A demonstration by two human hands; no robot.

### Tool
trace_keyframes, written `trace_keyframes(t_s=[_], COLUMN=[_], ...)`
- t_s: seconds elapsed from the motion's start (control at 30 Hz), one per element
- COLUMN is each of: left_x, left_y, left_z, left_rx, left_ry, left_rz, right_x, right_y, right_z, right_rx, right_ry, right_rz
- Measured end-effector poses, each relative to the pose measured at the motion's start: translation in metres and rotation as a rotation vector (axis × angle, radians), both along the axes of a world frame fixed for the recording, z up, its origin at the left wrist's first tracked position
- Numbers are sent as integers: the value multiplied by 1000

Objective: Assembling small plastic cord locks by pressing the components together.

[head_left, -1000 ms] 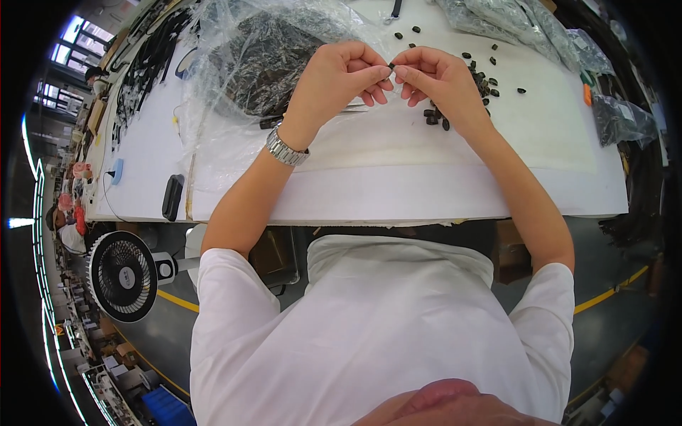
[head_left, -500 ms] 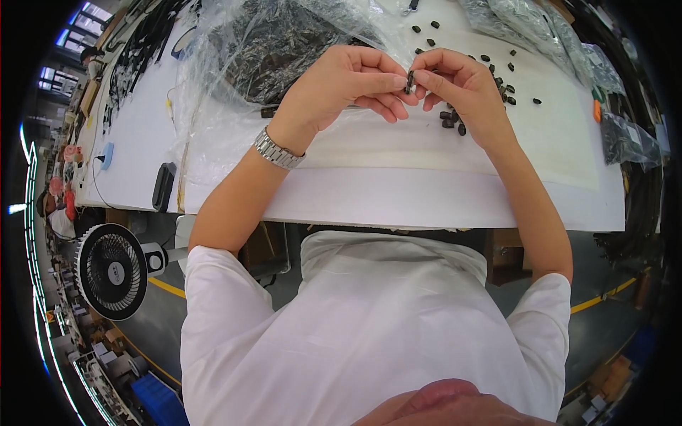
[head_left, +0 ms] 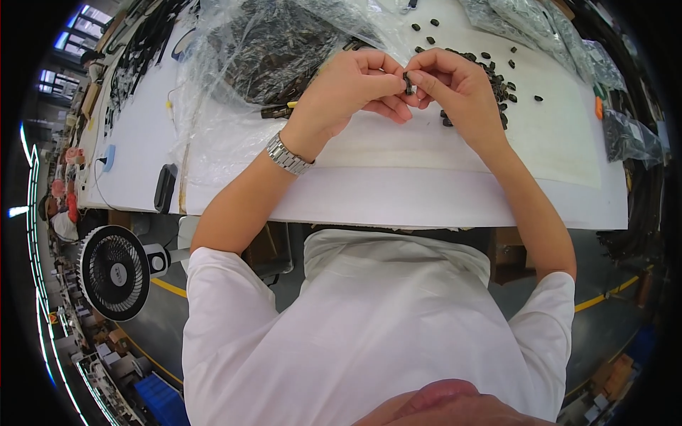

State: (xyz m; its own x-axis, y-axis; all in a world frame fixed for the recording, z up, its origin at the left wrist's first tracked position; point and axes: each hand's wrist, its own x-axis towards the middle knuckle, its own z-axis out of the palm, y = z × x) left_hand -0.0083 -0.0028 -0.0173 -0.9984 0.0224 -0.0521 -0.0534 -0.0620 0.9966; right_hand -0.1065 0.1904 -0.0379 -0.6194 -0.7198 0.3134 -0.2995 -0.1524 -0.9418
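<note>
Small dark piece (head_left: 408,84) with a pale, shiny spot sits between the fingertips of both hands, above the white tabletop (head_left: 440,192) and well in from its near edge. The left forearm rises from the lower left and leans inward, a metal-banded watch (head_left: 289,155) at its wrist; the left hand (head_left: 352,89) points rightward, thumb and forefinger closed on the piece, the other fingers loosely curled below. The right forearm slants up and inward, and the right hand (head_left: 458,85) bends leftward to meet it, thumb and forefinger pinching the piece from the other side. Those fingertips cover part of it, so its full shape cannot be told.

Around them, at far left, a round fan (head_left: 114,273) stands by the table. Farther in lie black straps (head_left: 142,71), a light blue object (head_left: 108,157) with a cord, and a black oblong case (head_left: 165,188). A large clear plastic bag (head_left: 266,64) of dark contents spreads behind the left hand, which hides some of it. Loose black pieces (head_left: 501,89) lie scattered beyond and beside the right hand, which blocks part of the cluster. Farther right are clear bags (head_left: 511,25) and an orange-ended object (head_left: 598,108).
</note>
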Motion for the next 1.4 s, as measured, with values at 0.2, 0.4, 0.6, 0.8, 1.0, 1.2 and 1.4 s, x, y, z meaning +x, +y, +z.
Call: trace_keyframes(t_s=[0.2,0.4,0.6,0.8,1.0,1.2,1.4], left_x=[-1,-6,-7,-5,-3,-1,2], left_y=[16,15,14,18,15,4,0], left_z=[2,-11,-16,-16,-12,-6,6], left_rx=[-430,-738,-959,-1234,-1287,-891,-635], left_ry=[158,295,468,673,748,473,254], left_rz=[215,311,379,444,418,215,63], right_x=[5,10,8,0,-6,-12,-12], right_y=[-6,-8,-6,-5,-1,4,8], right_z=[4,4,7,-7,-4,-6,-2], right_rx=[135,258,245,11,-52,14,34], right_ry=[-24,86,-83,-597,-700,-641,-539], right_rz=[-197,-279,-167,89,180,201,207])
